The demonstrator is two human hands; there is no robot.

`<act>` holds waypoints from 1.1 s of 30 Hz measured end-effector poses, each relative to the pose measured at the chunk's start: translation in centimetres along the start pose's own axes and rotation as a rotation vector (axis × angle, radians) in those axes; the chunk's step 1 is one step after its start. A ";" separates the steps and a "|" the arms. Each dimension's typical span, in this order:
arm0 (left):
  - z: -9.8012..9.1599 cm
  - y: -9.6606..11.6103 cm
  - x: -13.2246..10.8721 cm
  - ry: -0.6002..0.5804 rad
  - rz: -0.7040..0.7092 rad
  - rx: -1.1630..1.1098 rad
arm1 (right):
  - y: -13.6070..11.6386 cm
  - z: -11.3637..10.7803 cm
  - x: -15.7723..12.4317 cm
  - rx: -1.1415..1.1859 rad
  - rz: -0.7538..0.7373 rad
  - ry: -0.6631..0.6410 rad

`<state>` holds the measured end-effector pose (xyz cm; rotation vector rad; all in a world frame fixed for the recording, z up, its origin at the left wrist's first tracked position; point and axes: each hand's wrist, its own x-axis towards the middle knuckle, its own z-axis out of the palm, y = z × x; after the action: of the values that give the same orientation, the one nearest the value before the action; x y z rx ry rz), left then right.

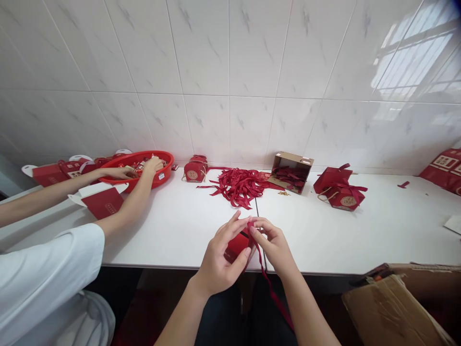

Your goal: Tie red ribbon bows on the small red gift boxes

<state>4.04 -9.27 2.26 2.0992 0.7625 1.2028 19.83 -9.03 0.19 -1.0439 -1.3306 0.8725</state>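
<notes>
Lettering (111, 207) on red box (99, 201), basin (168, 159) label (161, 176): illegible.

- The left hand (224, 257) hides much of the red box (236, 246) from me.
- My view's edge cuts off the cardboard carton (392, 307).

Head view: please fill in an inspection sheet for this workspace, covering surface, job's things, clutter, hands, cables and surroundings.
Surface: white table, with a dark seam.
Job's things: red box in hand; ribbon trailing past the near table edge; ribbon pile beyond; bow-tied box to the right.
Clutter: gold bits by the small carton; ribbon scrap far right.
Left hand: cupped around the red box.
Right hand: pinching the ribbon at the box.
Cables: nothing seen.
Surroundings: tiled wall behind; co-worker's hand at the basin, left; brown carton, lower right.
</notes>
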 end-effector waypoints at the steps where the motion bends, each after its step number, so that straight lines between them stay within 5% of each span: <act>1: -0.1 0.3 0.0 -0.002 0.020 0.005 | -0.4 -0.1 0.1 0.036 0.008 -0.029; 5: -0.2 -0.2 -0.1 0.076 -0.002 0.061 | -2.1 -0.8 0.0 0.080 0.042 -0.051; 8: 0.1 -2.5 -0.5 0.197 -0.172 0.170 | -3.7 -1.5 -1.3 0.106 -0.005 0.017; 13: 0.7 -6.7 -1.4 0.239 -0.434 0.115 | -7.7 -3.6 -5.4 0.244 -0.274 0.248; 17: 0.9 -7.6 -1.9 0.245 -0.509 0.003 | -9.4 -4.6 -7.2 0.356 -0.456 0.240; 19: 1.1 -7.5 -2.0 0.256 -0.536 -0.012 | -8.7 -3.9 -6.7 0.382 -0.423 0.326; 22: 1.4 -6.9 -2.1 0.270 -0.551 -0.001 | -5.5 -1.4 -4.4 0.387 -0.174 0.429; 27: 2.1 -5.7 -2.4 0.319 -0.584 -0.060 | 0.9 2.2 -0.3 0.392 0.246 0.207; 33: 1.9 -5.7 -2.7 0.378 -0.617 -0.177 | 1.9 2.0 0.7 0.066 0.232 0.004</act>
<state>3.58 -7.89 -4.14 1.3484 1.3010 1.2541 18.00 -7.54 -1.49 -1.1627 -1.1844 1.0786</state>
